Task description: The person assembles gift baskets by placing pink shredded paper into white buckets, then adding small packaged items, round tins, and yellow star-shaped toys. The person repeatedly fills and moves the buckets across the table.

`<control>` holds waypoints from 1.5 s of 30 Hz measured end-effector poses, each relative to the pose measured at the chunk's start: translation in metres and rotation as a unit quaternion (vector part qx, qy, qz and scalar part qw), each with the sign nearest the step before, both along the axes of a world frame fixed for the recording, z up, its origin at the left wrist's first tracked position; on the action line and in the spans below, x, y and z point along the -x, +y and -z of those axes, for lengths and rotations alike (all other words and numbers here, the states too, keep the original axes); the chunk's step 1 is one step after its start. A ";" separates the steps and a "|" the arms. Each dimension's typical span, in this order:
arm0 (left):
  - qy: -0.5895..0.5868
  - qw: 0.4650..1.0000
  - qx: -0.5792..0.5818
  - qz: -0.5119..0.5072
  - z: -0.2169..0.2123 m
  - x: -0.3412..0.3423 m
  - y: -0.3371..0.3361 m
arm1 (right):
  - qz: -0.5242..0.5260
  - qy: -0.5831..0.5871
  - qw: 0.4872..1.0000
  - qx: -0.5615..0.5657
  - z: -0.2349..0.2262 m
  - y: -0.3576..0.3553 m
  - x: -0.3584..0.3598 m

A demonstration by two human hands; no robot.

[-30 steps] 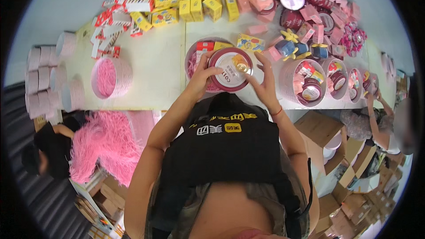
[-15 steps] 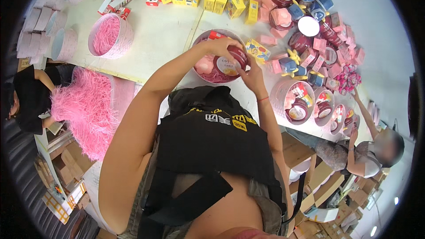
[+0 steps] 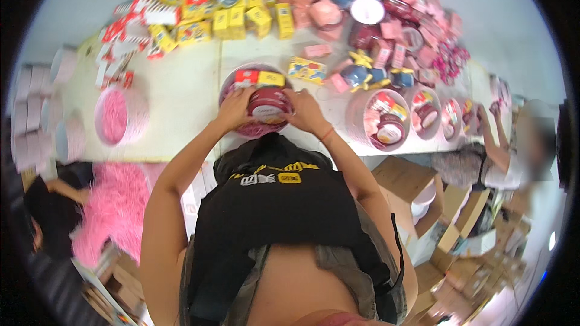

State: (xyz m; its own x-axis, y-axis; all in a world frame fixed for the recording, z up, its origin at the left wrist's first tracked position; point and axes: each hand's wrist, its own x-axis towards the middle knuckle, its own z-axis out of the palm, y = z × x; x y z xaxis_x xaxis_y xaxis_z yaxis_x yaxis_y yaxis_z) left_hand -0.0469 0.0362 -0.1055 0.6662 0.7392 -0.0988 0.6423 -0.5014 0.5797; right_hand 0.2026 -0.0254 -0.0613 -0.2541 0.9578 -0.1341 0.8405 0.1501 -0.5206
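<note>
In front of me on the table stands a round pale-pink box (image 3: 226, 77), tilted in view, with pink paper shreds in its bottom. A dark red jar (image 3: 269, 108) with a pale label sits in it. My left hand (image 3: 236, 110) grips the jar's left side, and my right hand (image 3: 306, 110) grips its right side, fingers bent inside the rim. Just beyond the jar a small red box (image 3: 246, 77) and a yellow box (image 3: 271, 78) lie side by side. How the jar rests on the shreds is hidden.
Filled round boxes (image 3: 356, 115) line up at right. A shred-lined box (image 3: 115, 115) stands left, near stacked empty ones. Yellow cartons (image 3: 229, 22), pink boxes (image 3: 417, 6) and blue plush toys (image 3: 353, 75) pile at the back. Pink shreds (image 3: 115, 205) fill a container left. Other people work at both sides.
My left hand has moved from the top of the jar to its left side; the jar sits lower and more central. A yellow box now shows beside the red one. The view has turned.
</note>
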 end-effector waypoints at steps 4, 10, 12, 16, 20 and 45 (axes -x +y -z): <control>0.024 0.999 -0.019 -0.007 -0.022 0.010 -0.005 | -0.018 -0.094 0.994 0.046 0.013 -0.007 0.006; 0.004 0.989 -0.145 -0.018 -0.007 -0.006 -0.017 | 0.078 0.036 0.974 -0.209 0.027 0.004 -0.035; -0.005 0.989 -0.140 -0.044 -0.008 -0.012 -0.021 | 0.215 0.088 0.953 -0.196 0.023 0.031 -0.078; -0.075 0.988 -0.127 -0.035 -0.009 -0.033 -0.025 | 0.311 -0.118 0.843 -0.423 0.084 0.097 -0.249; -0.064 0.993 -0.085 -0.044 -0.012 -0.047 -0.029 | 0.469 -0.120 0.805 -0.344 0.119 0.110 -0.324; -0.217 0.950 0.007 -0.225 -0.026 0.041 -0.093 | -0.397 0.000 0.915 -0.076 0.013 0.033 0.089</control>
